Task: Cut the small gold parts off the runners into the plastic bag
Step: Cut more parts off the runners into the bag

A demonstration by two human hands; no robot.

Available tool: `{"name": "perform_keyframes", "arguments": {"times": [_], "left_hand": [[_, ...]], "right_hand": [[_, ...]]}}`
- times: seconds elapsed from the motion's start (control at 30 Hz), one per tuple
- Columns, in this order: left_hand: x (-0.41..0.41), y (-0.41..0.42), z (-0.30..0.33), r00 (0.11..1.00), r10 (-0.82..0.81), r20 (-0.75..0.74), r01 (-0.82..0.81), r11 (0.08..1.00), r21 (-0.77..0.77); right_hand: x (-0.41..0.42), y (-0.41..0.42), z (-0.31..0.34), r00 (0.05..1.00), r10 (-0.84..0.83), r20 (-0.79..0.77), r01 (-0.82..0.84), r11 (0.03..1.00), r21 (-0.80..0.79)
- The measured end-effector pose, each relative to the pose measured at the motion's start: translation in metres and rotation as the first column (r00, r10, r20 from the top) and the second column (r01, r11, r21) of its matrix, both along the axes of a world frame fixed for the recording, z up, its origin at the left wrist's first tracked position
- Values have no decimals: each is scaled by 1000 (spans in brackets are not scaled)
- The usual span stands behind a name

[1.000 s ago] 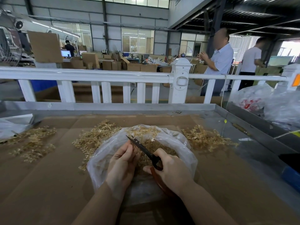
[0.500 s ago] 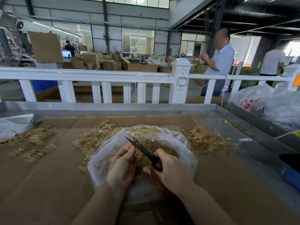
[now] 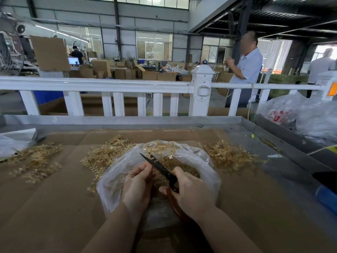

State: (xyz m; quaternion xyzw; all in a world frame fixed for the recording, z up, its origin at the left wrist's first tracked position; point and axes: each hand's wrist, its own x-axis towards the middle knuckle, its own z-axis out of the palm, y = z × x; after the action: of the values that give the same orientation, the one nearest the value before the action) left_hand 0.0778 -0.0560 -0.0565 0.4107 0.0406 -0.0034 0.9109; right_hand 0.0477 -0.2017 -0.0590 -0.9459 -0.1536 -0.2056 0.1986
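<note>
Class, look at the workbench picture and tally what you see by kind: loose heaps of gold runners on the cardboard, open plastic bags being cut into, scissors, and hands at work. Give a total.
Heaps of gold runners: 3 (left heap, middle heap, right heap)
Plastic bag: 1
Scissors: 1
Hands: 2 (left hand, right hand)
Total: 7

Plastic bag [image 3: 206, 161] clear, thin, crinkly. Gold parts [image 3: 107, 154] shiny. Scissors [image 3: 158, 166] blades dark, matt; handle glossy red-brown. Cardboard [image 3: 54, 198] brown, matt. Fence [image 3: 109, 84] white, smooth.
</note>
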Motion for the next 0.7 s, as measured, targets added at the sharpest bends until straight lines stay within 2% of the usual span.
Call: {"name": "perform_keyframes", "arguments": {"times": [0.53, 0.7], "left_hand": [[-2, 7, 8, 987, -103, -122, 96, 993, -62], [-3, 5, 7, 994, -79, -76, 77, 997, -25]], "right_hand": [[-2, 18, 2, 998, -29, 61, 32, 999, -34], [-3, 17, -2, 997, -48, 56, 48, 999, -8]]}}
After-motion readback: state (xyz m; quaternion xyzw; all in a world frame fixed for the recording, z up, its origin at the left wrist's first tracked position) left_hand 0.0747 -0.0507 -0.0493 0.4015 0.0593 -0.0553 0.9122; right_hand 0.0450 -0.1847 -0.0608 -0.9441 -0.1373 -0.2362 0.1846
